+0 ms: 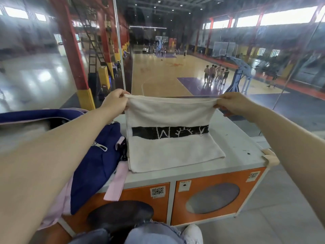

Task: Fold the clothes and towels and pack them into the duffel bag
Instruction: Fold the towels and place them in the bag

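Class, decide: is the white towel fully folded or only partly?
Partly folded: both hands, left hand and right hand, pinch the white towel by its raised far edge.

I count one white towel (174,148) on the cabinet top (237,138), one navy duffel bag (95,164) at its left edge, and my two hands, left hand (114,101) and right hand (233,103); below, two orange doors (218,196), each bearing one QR sticker (157,191)

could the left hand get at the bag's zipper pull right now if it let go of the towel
Probably yes. The left hand pinches the towel by a top corner, and the zipper pull lies bare on the bag just below and beside that arm, with nothing over it.
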### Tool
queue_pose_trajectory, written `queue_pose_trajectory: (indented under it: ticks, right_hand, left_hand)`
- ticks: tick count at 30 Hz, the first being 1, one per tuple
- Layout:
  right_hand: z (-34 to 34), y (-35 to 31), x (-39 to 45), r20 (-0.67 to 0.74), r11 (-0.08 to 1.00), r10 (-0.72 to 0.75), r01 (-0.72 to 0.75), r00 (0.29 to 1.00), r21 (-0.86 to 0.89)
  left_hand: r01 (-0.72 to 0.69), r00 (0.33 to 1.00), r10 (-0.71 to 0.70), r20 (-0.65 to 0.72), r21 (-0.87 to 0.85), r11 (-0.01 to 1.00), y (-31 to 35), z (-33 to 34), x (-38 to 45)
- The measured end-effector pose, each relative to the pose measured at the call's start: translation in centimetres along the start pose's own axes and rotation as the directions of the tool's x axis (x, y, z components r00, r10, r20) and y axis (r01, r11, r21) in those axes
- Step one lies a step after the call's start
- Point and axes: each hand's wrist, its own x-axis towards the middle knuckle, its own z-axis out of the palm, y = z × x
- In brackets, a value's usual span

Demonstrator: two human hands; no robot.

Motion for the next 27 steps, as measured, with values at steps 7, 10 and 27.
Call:
queue_pose_trajectory:
  ticks: [7,10,27]
  right_hand:
    - [2.4,5.6,-4.6,-0.016,0.999,0.043,-0.043,0.999,0.012]
    - [3.6,7.7,-6.1,-0.002,0.997,0.069,-0.069,0.998,-0.022]
    - [5.9,10.7,-8.4,-0.005,0.919,0.223,-0.212,0.975,-0.332]
  left_hand:
    - [-0.261,0.958,0.224,0.179,0.216,0.941,-4.0,-0.2,-8.2]
    - [-0.382,0.909,0.278,0.310,0.354,0.854,-5.7,-0.1,-11.1]
    - [-0.605,0.783,0.357,0.510,0.487,0.631,-7.7,1.5,-14.7]
